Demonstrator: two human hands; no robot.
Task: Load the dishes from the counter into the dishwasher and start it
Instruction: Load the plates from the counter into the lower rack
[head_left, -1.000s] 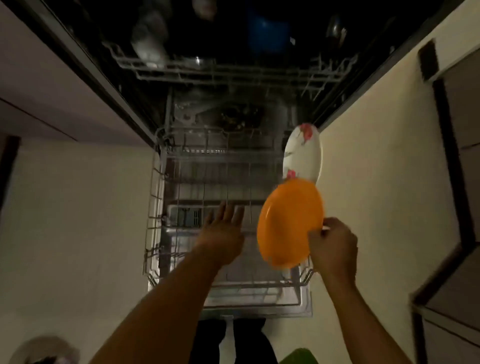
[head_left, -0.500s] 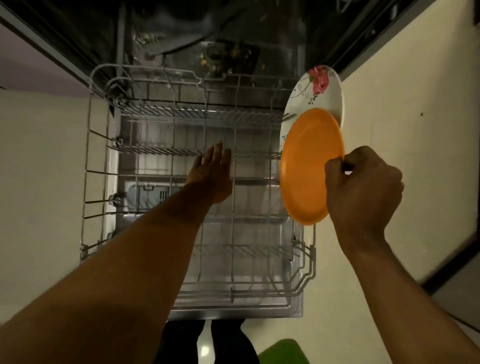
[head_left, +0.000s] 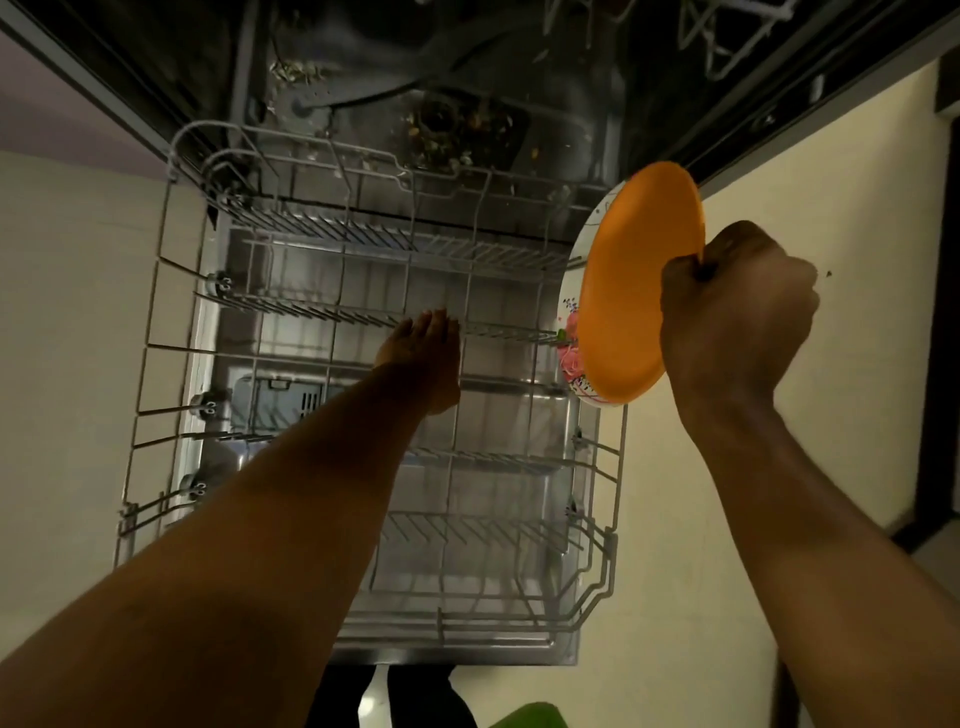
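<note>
The dishwasher's lower wire rack is pulled out over the open door, with no dishes in it. My right hand grips the rim of an orange plate, held on edge over the rack's right side. A white flowered plate stands right behind the orange one, mostly hidden; whether my right hand holds it too I cannot tell. My left hand reaches down into the middle of the rack, fingers extended and close together, resting near a row of tines and holding nothing.
The dishwasher tub behind the rack is dark, with food bits around the filter. Part of the upper rack shows at top right. Pale floor lies on both sides. A green object sits at the bottom edge.
The view has come closer to the rack. My right hand raised the orange plate so it now covers the flowered plate's top. My left hand reached slightly deeper into the rack.
</note>
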